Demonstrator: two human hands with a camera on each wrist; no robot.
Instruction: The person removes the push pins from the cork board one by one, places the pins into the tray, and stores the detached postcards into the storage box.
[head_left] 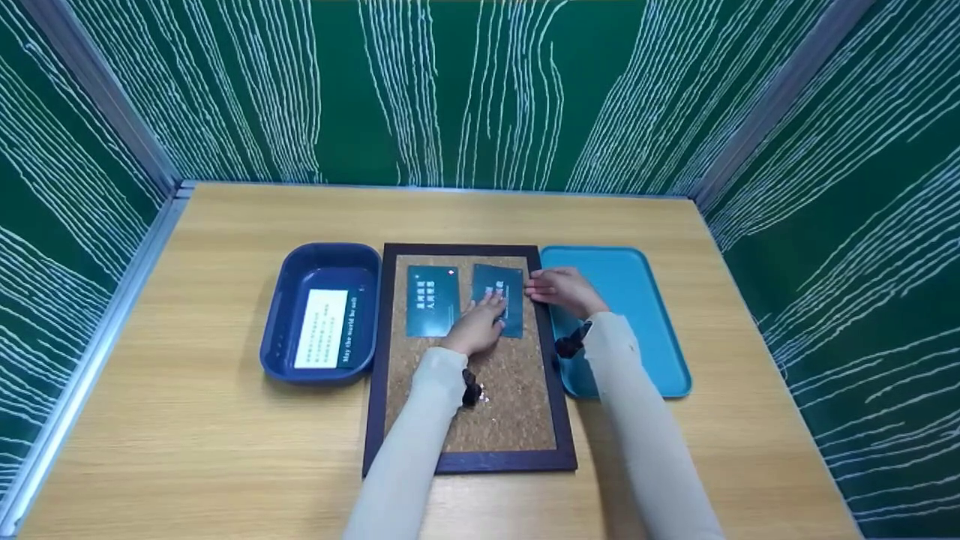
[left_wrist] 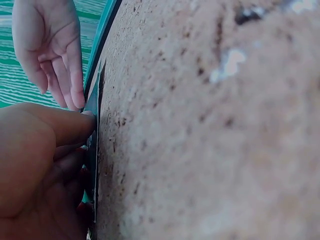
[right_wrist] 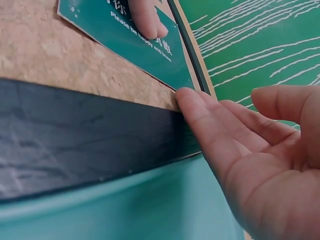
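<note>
Nearest, two pale sleeves [head_left: 401, 450] reach over a wooden table [head_left: 225, 427], a small black device [head_left: 471, 388] on each wrist. Between them lies a dark-framed cork board [head_left: 517, 397]. Farther up it, the left hand [head_left: 478, 328] rests its fingers on a green card [head_left: 512, 289] — laid on top, not curled round it — in the right half of the cork. The right hand [head_left: 566, 291] is unclenched and grips nothing, its fingertips at the frame's right side, just beside that card; whether they touch it, I cannot tell. A second green card [head_left: 433, 301] lies left of the first, apart from it. Left of the board, a navy bin [head_left: 319, 257] holds a green-and-white card [head_left: 322, 330]; right of it lies a turquoise tray [head_left: 626, 292]. Behind stands a green wall [head_left: 450, 142] with white streaks.
</note>
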